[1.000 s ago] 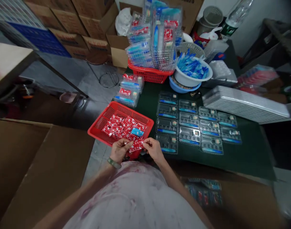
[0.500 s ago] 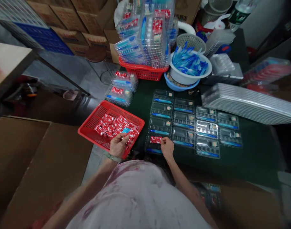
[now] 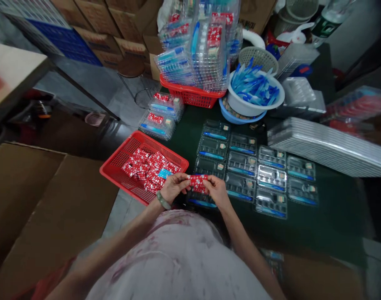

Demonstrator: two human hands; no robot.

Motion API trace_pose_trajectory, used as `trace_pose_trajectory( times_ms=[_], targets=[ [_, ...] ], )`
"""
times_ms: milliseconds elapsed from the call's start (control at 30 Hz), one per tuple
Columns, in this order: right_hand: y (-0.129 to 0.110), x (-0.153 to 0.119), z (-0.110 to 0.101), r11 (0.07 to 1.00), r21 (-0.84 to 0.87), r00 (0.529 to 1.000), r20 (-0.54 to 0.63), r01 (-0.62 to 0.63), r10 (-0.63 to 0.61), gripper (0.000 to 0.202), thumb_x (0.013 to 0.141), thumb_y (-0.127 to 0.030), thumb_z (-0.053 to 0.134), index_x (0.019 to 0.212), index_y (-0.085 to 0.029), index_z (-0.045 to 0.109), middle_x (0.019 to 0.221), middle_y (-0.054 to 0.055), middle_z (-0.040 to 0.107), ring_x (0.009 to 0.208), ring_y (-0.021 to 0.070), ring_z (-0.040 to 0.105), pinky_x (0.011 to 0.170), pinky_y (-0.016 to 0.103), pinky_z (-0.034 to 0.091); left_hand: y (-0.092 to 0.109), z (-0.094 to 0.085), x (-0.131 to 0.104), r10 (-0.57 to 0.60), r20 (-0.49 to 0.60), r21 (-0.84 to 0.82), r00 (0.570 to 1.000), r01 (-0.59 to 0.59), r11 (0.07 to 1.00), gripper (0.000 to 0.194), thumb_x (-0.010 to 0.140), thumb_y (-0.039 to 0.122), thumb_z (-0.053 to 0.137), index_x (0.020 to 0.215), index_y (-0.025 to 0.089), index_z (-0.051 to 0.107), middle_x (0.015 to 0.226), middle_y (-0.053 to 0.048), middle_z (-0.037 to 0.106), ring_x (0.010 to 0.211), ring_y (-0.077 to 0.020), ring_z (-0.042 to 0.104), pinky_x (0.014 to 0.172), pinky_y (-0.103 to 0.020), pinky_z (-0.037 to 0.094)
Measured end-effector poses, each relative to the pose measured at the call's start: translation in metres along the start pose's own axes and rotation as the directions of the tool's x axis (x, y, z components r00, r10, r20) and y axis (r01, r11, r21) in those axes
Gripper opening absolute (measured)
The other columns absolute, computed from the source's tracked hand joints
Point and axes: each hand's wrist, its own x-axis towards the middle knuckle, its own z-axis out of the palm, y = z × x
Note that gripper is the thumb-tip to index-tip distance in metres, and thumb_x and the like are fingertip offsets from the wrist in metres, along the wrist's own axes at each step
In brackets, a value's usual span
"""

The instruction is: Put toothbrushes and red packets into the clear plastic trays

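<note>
Between my two hands stretches a small red packet point(image 3: 196, 179) with a white pattern. My left hand point(image 3: 174, 188) pinches its left end, and my right hand point(image 3: 217, 191) pinches the right end. Just below it, more red shows over the nearest clear plastic tray point(image 3: 202, 203), which holds a blue pen; whether this is a second packet I cannot tell. To the left, a red plastic basket point(image 3: 115, 166) contains many similar red packets point(image 3: 140, 160) and one light-blue piece point(image 3: 164, 173). Rows of clear trays point(image 3: 240, 163) with blue pens and small pale blocks lie to the right.
Behind stand a red basket point(image 3: 193, 98) heaped with filled packs and a white bowl point(image 3: 282, 100) of blue pens. A long stack of clear trays point(image 3: 330, 143) lies at the right. Two piles of filled packs point(image 3: 157, 125) sit beyond the near basket. An open carton point(image 3: 74, 200) is at left.
My left hand has moved right, out of the basket, to the nearest tray. Both hands now grip a red packet there. The view has shifted slightly.
</note>
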Motion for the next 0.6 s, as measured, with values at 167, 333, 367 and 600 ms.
trace_pose_trajectory(
  times_ms=[167,333,367,600],
  targets=[
    [0.013,0.071,-0.032,0.918,-0.368,0.968,-0.243,-0.147,0.058,0.026,0.083,-0.026,0.04,0.071,-0.015,0.06,0.068,0.003,0.063,0.059,0.0134,0.055,0.057,0.023,0.04,-0.003,-0.031,0.004,0.107,-0.343,-0.052,0.933,-0.133,0.99,0.032,0.054,0.033,0.08,0.073,0.012,0.066,0.062,-0.004,0.064,0.05,-0.0126,0.058,0.044,-0.02,0.044],
    [0.009,0.096,-0.032,0.79,-0.563,0.962,-0.245,-0.244,0.122,0.019,0.082,-0.021,0.047,0.075,-0.016,0.064,0.079,0.008,0.064,0.075,0.0196,0.059,0.066,0.029,0.039,-0.014,-0.074,-0.013,0.116,-0.609,0.014,0.785,-0.136,0.991,0.028,0.058,0.032,0.077,0.074,0.012,0.066,0.06,-0.003,0.063,0.05,-0.0126,0.057,0.044,-0.021,0.044],
    [0.006,0.094,-0.029,0.735,-0.626,0.959,-0.254,-0.261,0.124,0.018,0.083,-0.022,0.048,0.08,-0.016,0.065,0.082,0.009,0.064,0.076,0.0203,0.059,0.067,0.03,0.039,-0.015,-0.08,-0.015,0.103,-0.642,0.023,0.76,-0.116,0.993,0.028,0.058,0.032,0.076,0.074,0.012,0.065,0.06,-0.003,0.063,0.049,-0.0125,0.057,0.044,-0.021,0.044],
    [-0.045,0.056,0.048,0.524,-0.838,0.984,0.086,0.154,-0.153,0.024,0.094,-0.026,0.038,0.097,-0.018,0.061,0.099,0.008,0.06,0.087,0.0181,0.061,0.07,0.027,0.043,-0.014,-0.113,0.0,0.177,-0.703,0.22,0.689,-0.026,0.975,0.024,0.06,0.03,0.067,0.076,0.013,0.063,0.057,0.0,0.061,0.049,-0.0113,0.054,0.046,-0.021,0.043]
  ],
)
